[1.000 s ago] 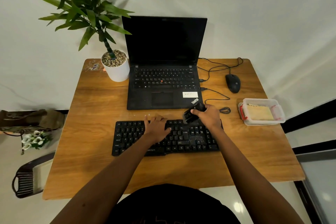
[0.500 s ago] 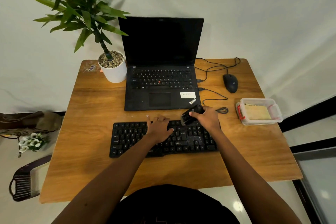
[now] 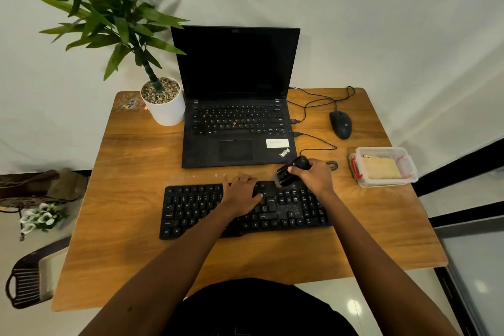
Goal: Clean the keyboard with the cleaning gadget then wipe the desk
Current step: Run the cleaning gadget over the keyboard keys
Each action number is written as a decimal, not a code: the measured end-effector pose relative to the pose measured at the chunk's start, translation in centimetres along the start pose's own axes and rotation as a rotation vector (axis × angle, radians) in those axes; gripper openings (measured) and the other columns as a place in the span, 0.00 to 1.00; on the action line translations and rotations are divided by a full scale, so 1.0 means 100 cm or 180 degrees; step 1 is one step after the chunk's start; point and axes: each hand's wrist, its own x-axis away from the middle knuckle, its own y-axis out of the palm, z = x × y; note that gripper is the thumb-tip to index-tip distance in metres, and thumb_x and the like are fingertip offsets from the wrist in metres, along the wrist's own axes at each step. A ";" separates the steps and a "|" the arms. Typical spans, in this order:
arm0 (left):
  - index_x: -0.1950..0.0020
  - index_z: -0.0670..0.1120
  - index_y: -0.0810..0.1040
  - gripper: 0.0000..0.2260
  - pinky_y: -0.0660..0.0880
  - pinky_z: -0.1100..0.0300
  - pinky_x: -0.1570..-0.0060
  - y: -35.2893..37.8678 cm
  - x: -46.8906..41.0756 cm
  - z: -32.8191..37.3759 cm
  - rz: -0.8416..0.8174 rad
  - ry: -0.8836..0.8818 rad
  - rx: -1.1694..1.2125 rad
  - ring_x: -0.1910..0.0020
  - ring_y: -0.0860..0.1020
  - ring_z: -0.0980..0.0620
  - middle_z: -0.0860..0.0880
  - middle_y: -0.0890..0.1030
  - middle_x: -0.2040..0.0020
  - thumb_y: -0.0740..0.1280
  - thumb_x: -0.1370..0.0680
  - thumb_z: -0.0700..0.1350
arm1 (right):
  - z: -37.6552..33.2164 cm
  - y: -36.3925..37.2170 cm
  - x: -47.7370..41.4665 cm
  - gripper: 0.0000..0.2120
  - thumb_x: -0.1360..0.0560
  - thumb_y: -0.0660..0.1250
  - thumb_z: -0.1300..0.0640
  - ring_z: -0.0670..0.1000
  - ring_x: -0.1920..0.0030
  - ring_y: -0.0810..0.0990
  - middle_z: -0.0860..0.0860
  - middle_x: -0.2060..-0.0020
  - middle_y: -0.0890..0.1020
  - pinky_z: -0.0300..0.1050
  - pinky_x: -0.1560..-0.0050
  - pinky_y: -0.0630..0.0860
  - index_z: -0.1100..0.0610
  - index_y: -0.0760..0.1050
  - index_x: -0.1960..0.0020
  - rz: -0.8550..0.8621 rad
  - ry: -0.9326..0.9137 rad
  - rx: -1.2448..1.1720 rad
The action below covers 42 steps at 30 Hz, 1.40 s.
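Two bare hands are working over the black keyboard [image 3: 196, 213], which is lying toward 6 o'clock on the wooden desk [image 3: 131, 199]. The left hand [image 3: 241, 194] is resting flat on the middle keys, fingers relaxed and slightly spread. The right hand [image 3: 313, 176] is gripping the black cleaning gadget [image 3: 290, 170], fingers curled round its body, with the brush end down at the keyboard's far edge, 1 o'clock from the left hand. A clear box [image 3: 384, 184] holding a tan cloth [image 3: 380, 168] is sitting at 3 o'clock, and a laptop [image 3: 234, 128] is standing open at 12.
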 end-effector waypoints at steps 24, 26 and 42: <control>0.25 0.46 0.59 0.26 0.40 0.38 0.29 -0.001 -0.003 0.021 -0.0128 0.0171 -0.0203 0.26 0.58 0.47 0.48 0.60 0.25 0.55 0.20 0.56 | 0.022 -0.048 -0.007 0.15 0.32 0.74 0.53 0.57 0.51 0.80 0.57 0.53 0.83 0.45 0.55 0.73 0.59 0.79 0.49 -0.0002 -0.0453 0.1156; 0.25 0.46 0.59 0.26 0.40 0.39 0.29 -0.001 -0.004 0.024 -0.0119 0.0195 -0.0222 0.26 0.57 0.47 0.47 0.59 0.25 0.56 0.20 0.56 | 0.018 -0.050 -0.007 0.15 0.32 0.74 0.55 0.57 0.50 0.79 0.57 0.52 0.83 0.44 0.54 0.72 0.59 0.78 0.48 -0.0053 -0.0643 0.1019; 0.24 0.45 0.57 0.27 0.40 0.40 0.28 0.002 -0.009 0.038 -0.0178 0.0344 -0.0354 0.25 0.56 0.47 0.46 0.58 0.24 0.56 0.20 0.56 | 0.016 -0.081 -0.018 0.14 0.36 0.75 0.65 0.56 0.49 0.79 0.55 0.54 0.83 0.46 0.49 0.73 0.58 0.80 0.51 -0.0895 -0.0936 0.1126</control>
